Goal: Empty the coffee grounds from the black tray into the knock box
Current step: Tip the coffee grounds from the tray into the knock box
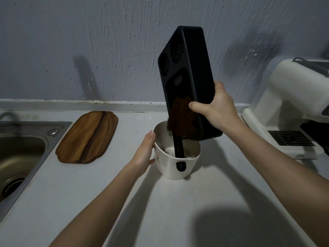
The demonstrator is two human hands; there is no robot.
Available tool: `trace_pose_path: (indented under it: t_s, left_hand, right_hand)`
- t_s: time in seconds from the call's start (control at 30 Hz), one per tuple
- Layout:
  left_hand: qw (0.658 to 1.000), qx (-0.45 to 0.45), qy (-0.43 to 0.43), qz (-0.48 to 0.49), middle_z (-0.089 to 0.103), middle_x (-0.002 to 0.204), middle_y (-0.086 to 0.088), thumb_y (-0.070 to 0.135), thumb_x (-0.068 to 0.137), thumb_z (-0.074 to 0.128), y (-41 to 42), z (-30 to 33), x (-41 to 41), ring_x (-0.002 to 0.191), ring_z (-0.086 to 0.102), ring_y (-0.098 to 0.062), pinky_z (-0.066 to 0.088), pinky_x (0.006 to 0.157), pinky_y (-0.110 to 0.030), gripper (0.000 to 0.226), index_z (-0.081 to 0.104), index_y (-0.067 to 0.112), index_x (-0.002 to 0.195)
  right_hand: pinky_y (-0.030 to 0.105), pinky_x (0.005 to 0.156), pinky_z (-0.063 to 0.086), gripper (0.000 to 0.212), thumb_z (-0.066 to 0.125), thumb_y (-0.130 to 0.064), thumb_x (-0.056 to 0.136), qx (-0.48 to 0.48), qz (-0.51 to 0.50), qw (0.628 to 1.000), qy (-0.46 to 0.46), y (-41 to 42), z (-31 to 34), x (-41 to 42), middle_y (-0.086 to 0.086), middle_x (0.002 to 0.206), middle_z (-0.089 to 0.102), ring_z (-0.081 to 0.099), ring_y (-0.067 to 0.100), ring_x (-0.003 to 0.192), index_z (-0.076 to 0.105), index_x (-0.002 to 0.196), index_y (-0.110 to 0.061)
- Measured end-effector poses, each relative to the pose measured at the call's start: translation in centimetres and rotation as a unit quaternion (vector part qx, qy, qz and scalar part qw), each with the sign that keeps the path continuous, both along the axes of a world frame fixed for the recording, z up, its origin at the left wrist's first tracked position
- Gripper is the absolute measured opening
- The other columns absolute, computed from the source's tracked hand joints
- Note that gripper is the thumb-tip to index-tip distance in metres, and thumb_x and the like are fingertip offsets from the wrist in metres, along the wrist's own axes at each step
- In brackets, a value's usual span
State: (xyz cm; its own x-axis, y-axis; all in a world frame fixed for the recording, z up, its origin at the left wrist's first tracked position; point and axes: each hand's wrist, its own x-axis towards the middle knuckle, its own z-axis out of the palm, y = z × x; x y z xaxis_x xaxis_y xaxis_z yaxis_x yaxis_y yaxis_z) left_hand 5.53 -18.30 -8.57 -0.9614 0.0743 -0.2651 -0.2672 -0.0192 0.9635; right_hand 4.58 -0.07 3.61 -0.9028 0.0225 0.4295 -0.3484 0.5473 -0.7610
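Observation:
My right hand point(216, 106) grips the black tray point(188, 72) by its right edge and holds it tipped steeply, nearly upright, above the white knock box point(178, 166). Brown coffee grounds point(181, 118) lie piled at the tray's lower end, right over the box's opening. A black knock bar point(179, 148) crosses the box, and a few specks of grounds show at its bottom. My left hand point(145, 154) is wrapped around the left wall of the knock box on the counter.
A wooden board point(87, 138) lies left of the box, and beyond it a steel sink point(21, 150). A white coffee machine point(292, 107) with a black drip grille stands at the right. The wall rises close behind the counter.

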Motion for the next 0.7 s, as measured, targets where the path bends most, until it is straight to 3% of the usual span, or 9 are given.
trace_pose_path:
  t_s: [0.7]
  left_hand:
    - [1.000,-0.001,-0.002,-0.002,0.031,0.140,0.007,0.052,0.091,0.024,-0.09,-0.13,-0.17,0.134,0.026,-0.020,0.030,0.103,-0.050,0.036,0.030,0.041,0.125]
  right_hand:
    - [-0.003,0.047,0.037,0.065,0.071,-0.024,0.070,0.017,-0.009,1.000,0.004,-0.26,0.05,-0.05,-0.012,0.087,0.044,0.044,0.000,0.072,0.035,0.123,-0.011]
